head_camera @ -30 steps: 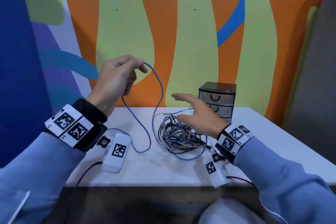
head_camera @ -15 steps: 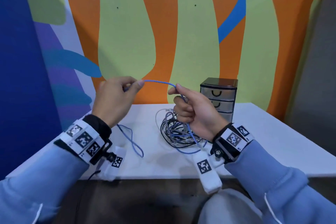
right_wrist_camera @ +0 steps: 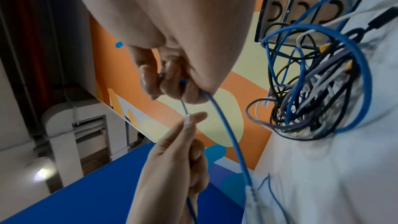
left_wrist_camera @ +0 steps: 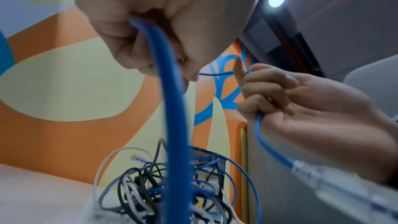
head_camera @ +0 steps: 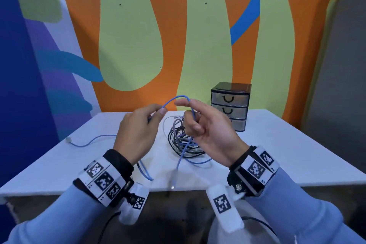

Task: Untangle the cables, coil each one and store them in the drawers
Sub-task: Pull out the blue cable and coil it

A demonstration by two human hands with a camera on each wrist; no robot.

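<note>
Two hands work a blue cable [head_camera: 179, 98] above a white desk [head_camera: 277, 144], with a painted wall of orange, green and blue behind. The left hand [head_camera: 138, 132] sits at about 9 o'clock of the frame's centre, its grip closed on the cable: thumb and forefinger pinch the line, and the left wrist view shows the cable [left_wrist_camera: 170, 108] running down out of the curled fingers. The right hand [head_camera: 208, 130], at about 3 o'clock from the left one and close beside it, also has its grip closed on the cable, the lower fingers curled around it while the forefinger points up. Between the two hands the cable rises in a short arch. From the right hand it drops toward 6 o'clock, its clear plug end [head_camera: 172, 181] hanging near the desk's front edge. From the left hand another length falls to the desk, and the cable's far end lies out at 9 o'clock, near the desk's left edge. A tangle of cables [head_camera: 184, 142] in black, grey, white and blue rests on the desk under and behind the hands. A small three-drawer unit [head_camera: 229, 105] stands at about 1 o'clock of the tangle, close to the wall, all drawers closed. Both wrists carry bands with black-and-white markers.
</note>
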